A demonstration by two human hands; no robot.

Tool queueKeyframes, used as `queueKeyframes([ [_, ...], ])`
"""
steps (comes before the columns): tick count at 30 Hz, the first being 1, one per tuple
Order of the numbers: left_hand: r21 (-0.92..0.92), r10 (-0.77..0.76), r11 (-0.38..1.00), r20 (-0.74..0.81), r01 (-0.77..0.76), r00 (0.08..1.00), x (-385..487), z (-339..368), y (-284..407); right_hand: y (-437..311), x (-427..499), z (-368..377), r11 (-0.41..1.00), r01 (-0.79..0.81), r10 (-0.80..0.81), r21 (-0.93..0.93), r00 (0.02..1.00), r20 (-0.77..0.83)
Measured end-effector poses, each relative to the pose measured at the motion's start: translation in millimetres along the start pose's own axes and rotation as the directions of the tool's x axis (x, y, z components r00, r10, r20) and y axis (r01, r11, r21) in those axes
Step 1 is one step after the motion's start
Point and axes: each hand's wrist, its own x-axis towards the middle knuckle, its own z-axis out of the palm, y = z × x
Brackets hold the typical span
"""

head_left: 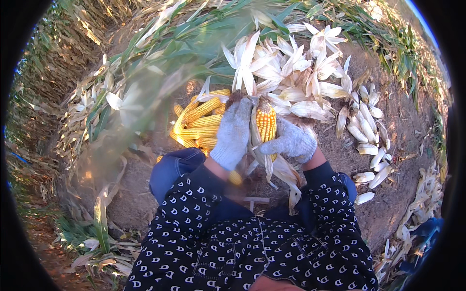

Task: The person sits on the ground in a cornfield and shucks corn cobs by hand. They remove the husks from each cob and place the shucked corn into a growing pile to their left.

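Note:
Both hands wear pale knit gloves and meet in front of my knees. My right hand (291, 140) grips a partly husked ear of yellow corn (266, 122), its thumb lying across the lower kernels. Against the ear's left side is my left hand (232, 131), fingers closed at the upper edge of a dry husk leaf (254, 125); its fingertips are partly hidden. Peeled-back husk (287, 171) hangs below the ear towards my lap. Bare yellow cobs (204, 122) lie heaped just left of my left hand. One more cob (235, 177) shows under my left wrist.
Opened empty husks (287, 69) are piled beyond my hands. Several ears in pale husks (366, 127) lie on the soil (335, 156) to the right. Cut green stalks and leaves (189, 43) arc across the far side. Standing dry corn plants (72, 47) border the left.

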Motion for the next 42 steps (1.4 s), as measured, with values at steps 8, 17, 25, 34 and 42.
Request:
queueKeyframes([
  [8,0.093,-0.106,0.991,0.106,0.096,0.989,2.3,-2.9,10.0,-20.5,-5.0,2.5,0.95,-0.052,0.039,-0.308,0.998,-0.047],
  [17,0.386,0.112,0.904,0.198,-0.182,0.974,2.1,4.9,46.0,-16.4,-3.0,2.4,0.956,-0.026,0.012,-0.292,0.999,-0.049],
  [25,-0.409,-0.164,0.908,-0.136,0.095,0.977,9.4,14.6,33.3,-7.8,7.2,1.7,0.83,0.074,-0.218,-0.553,0.955,-0.199],
  [34,-0.722,-0.347,0.691,-0.301,0.026,0.888,33.9,12.7,24.0,23.2,24.5,19.7,0.757,0.117,-0.464,-0.643,0.788,-0.403],
  [42,-0.901,-0.42,0.432,-0.174,0.028,0.891,26.1,24.3,42.2,40.1,28.8,17.1,0.743,0.416,-0.109,0.524,0.848,-0.519],
])
